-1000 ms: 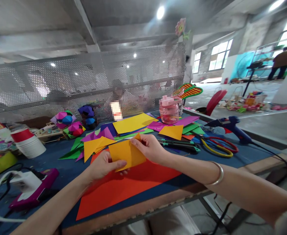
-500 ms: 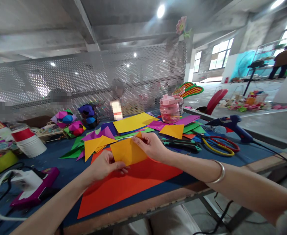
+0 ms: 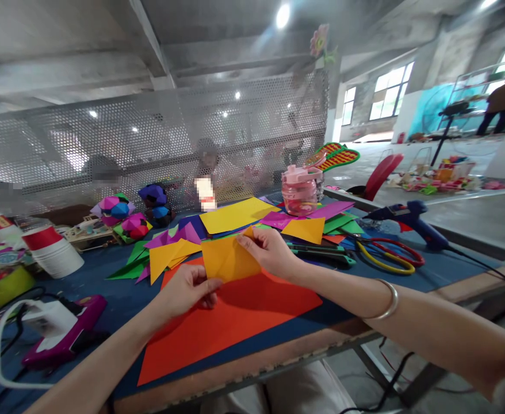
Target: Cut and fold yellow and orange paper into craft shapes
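Both hands hold one folded orange paper (image 3: pixel 230 259) just above a large red sheet (image 3: pixel 230 319) on the blue table (image 3: pixel 118 299). The left hand (image 3: pixel 187 290) pinches the paper's near left corner between thumb and fingers. The right hand (image 3: pixel 272 253) pinches its far right corner, fingers closed on the edge. The paper appears creased down the middle, though the fold is hard to read. Loose coloured paper pieces (image 3: pixel 170 250) lie just beyond. A pink jar (image 3: pixel 299 192) stands farther right, scissors (image 3: pixel 388 253) and a blue glue gun (image 3: pixel 412 221) to the right. A purple glue gun (image 3: pixel 62 330) lies at the near left.
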`<control>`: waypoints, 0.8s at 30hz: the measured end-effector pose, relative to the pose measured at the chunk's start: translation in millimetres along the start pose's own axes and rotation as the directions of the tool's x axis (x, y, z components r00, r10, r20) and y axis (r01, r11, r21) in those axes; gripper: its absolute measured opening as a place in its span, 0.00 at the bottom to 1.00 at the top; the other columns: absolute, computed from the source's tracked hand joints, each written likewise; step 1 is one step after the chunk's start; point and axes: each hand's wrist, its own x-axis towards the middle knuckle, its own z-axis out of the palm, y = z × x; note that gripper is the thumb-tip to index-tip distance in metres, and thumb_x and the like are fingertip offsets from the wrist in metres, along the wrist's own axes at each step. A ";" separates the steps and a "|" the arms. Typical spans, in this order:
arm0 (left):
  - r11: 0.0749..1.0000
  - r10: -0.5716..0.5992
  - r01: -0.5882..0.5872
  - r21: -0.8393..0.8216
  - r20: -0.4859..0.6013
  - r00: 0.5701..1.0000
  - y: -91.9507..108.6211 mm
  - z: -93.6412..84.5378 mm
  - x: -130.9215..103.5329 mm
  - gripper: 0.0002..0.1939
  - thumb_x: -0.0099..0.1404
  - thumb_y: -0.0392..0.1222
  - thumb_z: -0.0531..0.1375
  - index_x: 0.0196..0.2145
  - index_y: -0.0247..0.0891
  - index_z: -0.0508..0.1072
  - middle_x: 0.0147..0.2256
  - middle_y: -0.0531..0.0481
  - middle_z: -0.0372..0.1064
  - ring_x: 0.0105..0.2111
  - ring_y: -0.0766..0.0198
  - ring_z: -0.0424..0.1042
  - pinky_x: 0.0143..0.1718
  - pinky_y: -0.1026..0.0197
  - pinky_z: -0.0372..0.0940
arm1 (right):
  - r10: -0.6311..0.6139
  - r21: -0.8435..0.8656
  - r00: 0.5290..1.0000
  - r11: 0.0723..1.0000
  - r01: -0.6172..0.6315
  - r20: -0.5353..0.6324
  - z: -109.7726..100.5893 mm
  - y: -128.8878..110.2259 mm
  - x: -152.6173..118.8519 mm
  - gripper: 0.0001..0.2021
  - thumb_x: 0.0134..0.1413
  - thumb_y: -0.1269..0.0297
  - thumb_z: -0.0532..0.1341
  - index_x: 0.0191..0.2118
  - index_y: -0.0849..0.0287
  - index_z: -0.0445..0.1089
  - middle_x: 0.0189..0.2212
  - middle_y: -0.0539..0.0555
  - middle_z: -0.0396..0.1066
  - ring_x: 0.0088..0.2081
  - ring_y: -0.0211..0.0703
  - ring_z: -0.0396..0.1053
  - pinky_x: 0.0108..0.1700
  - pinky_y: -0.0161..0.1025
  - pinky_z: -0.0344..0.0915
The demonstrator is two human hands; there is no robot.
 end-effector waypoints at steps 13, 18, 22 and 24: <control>0.984 0.097 -0.071 0.162 -0.159 0.983 0.4 -0.4 -3.0 0.22 0.60 0.60 0.66 0.26 0.39 0.68 0.16 0.56 0.65 0.14 0.67 0.65 0.16 0.68 0.57 | 0.024 0.006 0.999 1.000 -0.024 -0.040 -5.1 5.0 5.9 0.26 0.58 0.37 0.60 0.25 0.56 0.61 0.21 0.47 0.55 0.26 0.37 0.52 0.26 0.36 0.48; 0.974 0.172 -0.143 0.178 -0.160 0.972 5.0 0.5 -4.8 0.19 0.62 0.56 0.66 0.25 0.40 0.67 0.20 0.54 0.68 0.20 0.65 0.69 0.21 0.66 0.63 | 0.028 0.023 0.999 0.999 -0.027 -0.040 -6.7 4.6 7.1 0.27 0.58 0.36 0.59 0.24 0.55 0.58 0.23 0.47 0.55 0.27 0.36 0.51 0.26 0.37 0.48; 0.968 0.205 -0.181 0.174 -0.129 0.970 6.8 2.5 -5.5 0.17 0.61 0.54 0.66 0.27 0.40 0.68 0.22 0.54 0.68 0.23 0.65 0.69 0.24 0.65 0.64 | 0.025 0.031 0.998 0.999 -0.024 -0.052 -8.5 5.3 8.7 0.27 0.57 0.36 0.60 0.24 0.55 0.59 0.23 0.46 0.54 0.27 0.36 0.51 0.27 0.37 0.47; 0.969 0.200 -0.179 0.169 -0.121 0.972 7.1 3.1 -5.4 0.17 0.59 0.53 0.67 0.26 0.40 0.67 0.24 0.53 0.70 0.24 0.64 0.70 0.25 0.65 0.65 | 0.027 0.036 0.998 0.999 -0.025 -0.065 -10.2 6.1 9.9 0.26 0.57 0.37 0.60 0.25 0.55 0.59 0.23 0.47 0.55 0.27 0.37 0.52 0.27 0.37 0.48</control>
